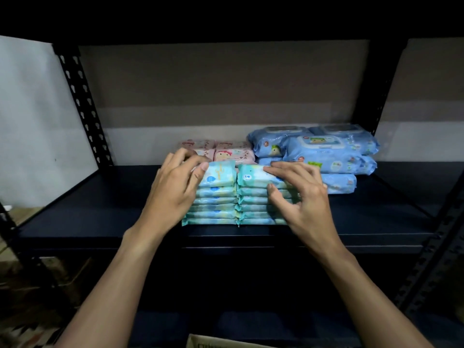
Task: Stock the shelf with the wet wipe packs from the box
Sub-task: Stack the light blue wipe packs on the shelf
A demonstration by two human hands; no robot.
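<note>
- Teal packs [217, 197]: two touching stacks, frame centre, on shelf [100, 209].
- Left hand [173, 187]: fingers curled over left stack's top, gripping it.
- Right hand [301, 197]: fingers spread on right stack, thumb against its front.
- Pink packs [233, 154] behind, blue packs [326, 151] right of those.

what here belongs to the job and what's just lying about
Job: stacked pale teal plastic wipe packs, pink wipe packs, large blue lidded packs, dark metal shelf, beige cardboard box.
Lying about: white flat panel, patterned rug.
</note>
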